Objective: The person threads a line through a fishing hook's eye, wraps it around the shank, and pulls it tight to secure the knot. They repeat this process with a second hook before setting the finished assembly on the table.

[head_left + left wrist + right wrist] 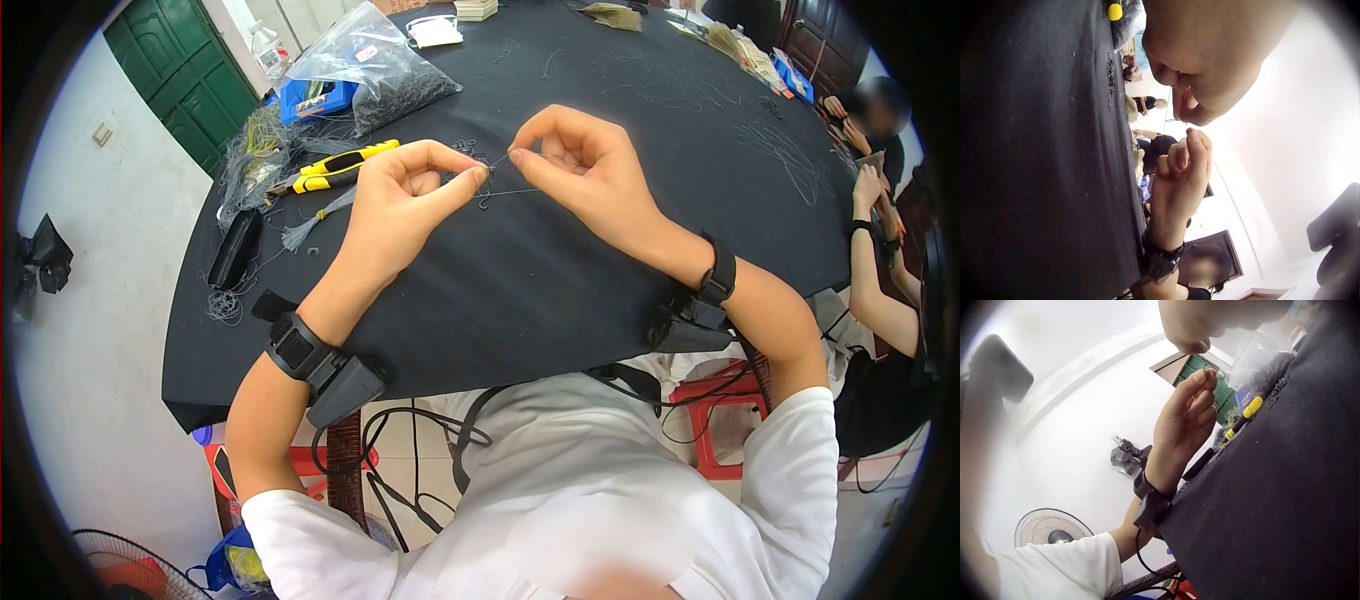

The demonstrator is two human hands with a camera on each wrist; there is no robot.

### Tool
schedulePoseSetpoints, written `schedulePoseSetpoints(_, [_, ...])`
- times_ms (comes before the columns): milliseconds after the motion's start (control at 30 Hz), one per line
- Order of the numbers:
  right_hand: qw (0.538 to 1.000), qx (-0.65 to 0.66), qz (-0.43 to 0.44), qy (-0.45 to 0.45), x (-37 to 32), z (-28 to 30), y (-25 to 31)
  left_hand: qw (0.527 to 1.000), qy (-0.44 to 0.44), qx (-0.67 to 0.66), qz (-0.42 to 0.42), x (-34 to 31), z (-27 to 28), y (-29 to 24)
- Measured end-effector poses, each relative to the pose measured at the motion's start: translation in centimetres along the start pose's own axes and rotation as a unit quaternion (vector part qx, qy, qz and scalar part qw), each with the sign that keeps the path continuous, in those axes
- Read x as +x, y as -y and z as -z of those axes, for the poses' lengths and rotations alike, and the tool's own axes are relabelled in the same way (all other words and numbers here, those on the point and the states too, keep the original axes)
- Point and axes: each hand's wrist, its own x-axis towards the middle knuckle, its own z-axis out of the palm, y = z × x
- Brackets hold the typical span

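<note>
My left hand point(405, 195) pinches a small fish hook point(1221, 374) between thumb and index finger; the hook's curve stands out past the fingertips in the right wrist view. From there a thin fishing line point(501, 158) runs to my right hand point(590, 175), whose thumb and index finger pinch it. Both hands are raised over the black-covered table, fingertips a short gap apart. Another dark hook shape point(484, 204) shows just below the left fingertips. Behind them lies a small heap of dark hooks point(1110, 81), partly hidden by the left hand in the head view.
Left of my left hand lie yellow-black pliers point(330, 172), a bundle of cut line point(318, 220) and a black case point(235, 250). A clear bag of dark pieces point(405, 95) stands behind, beside a blue box point(315, 100). Loose line point(785, 160) lies at right, near other people.
</note>
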Motion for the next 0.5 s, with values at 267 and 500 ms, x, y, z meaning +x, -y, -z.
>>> schedulePoseSetpoints(267, [1.0, 0.008, -0.011, 0.01, -0.1, 0.0, 0.3, 0.997, -0.013, -0.036, 0.061, -0.2, -0.3, -1.5])
schedulePoseSetpoints(500, [1.0, 0.012, -0.007, 0.01, -0.1, -0.1, 0.2, 0.995, -0.006, -0.071, 0.075, -0.2, 0.0, -1.1])
